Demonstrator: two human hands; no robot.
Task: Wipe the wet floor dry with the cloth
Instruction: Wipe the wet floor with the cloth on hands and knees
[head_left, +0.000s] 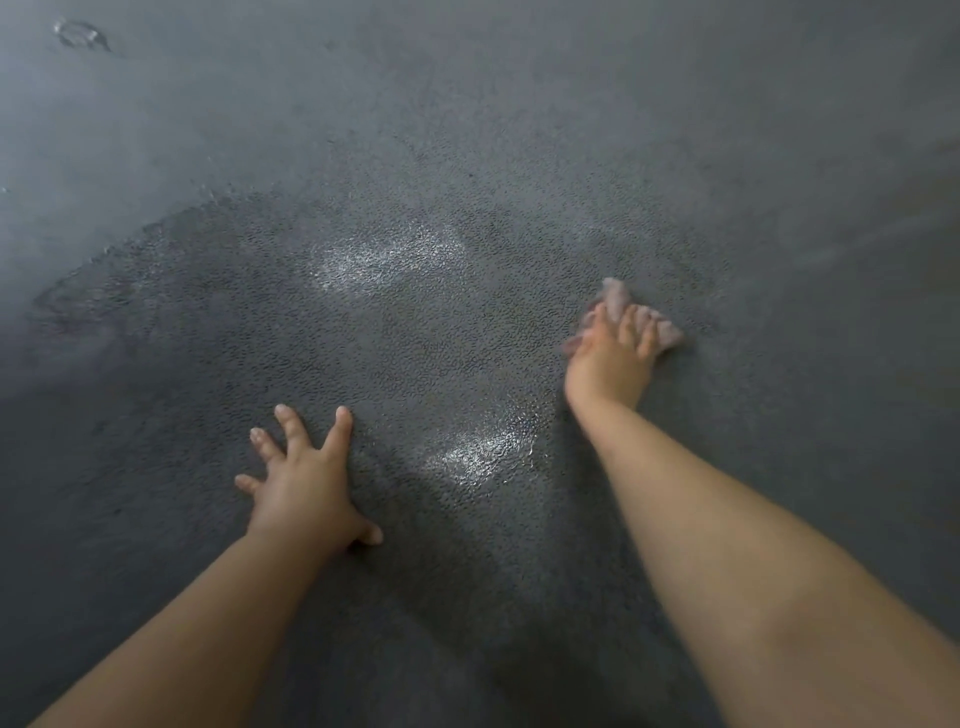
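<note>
Cloth (631, 317), small, pinkish, bunched and blurred, lay at about 3 o'clock on the dark textured floor (467, 130), gripped beneath the curled fingers of the right hand (610, 358); judged soft, light, limp and likely damp, best held as a wad under the palm. Left hand (304, 483) rested at 7 o'clock, fingers spread flat on the floor, holding nothing. Wet sheen (483, 452) glistened between the hands, another patch (384, 260) at 12 o'clock, a droplet (80, 34) far off at 10 o'clock; nothing obstructed wiping.

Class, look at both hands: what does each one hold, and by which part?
The right hand grips the bunched pink cloth from above, around its middle. The left hand holds nothing.
</note>
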